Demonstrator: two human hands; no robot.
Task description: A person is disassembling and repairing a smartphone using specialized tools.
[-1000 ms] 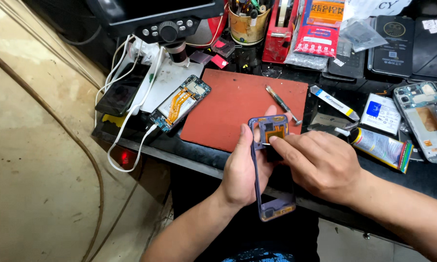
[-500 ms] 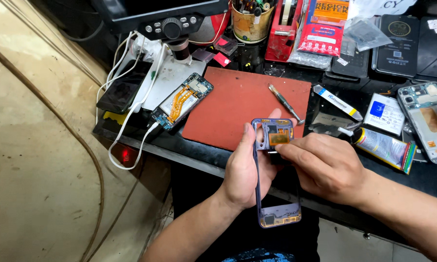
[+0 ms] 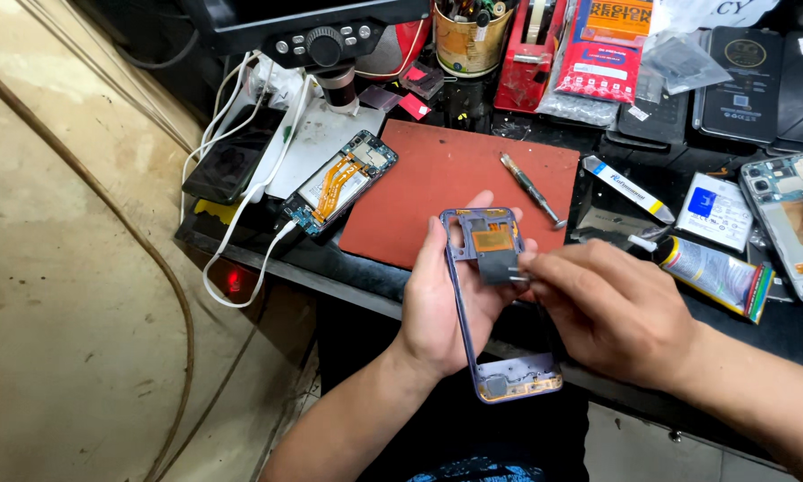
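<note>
We hold the purple phone frame point(image 3: 495, 312) over the bench edge in our closed left hand point(image 3: 446, 308), right hand point(image 3: 611, 308) pinching tweezers point(image 3: 519, 278) at its dark top piece; next likely needs steady, fine pull.

Light falls from above and is fairly even, bright on the red work mat point(image 3: 459, 187) and the pale floor point(image 3: 71, 295) at left. The far bench is dim, nearly black. Glare glints off the plastic bags point(image 3: 678, 58). Soft shadows lie under the hands. Focus is sharp mid-frame; the edges bend slightly.
</note>
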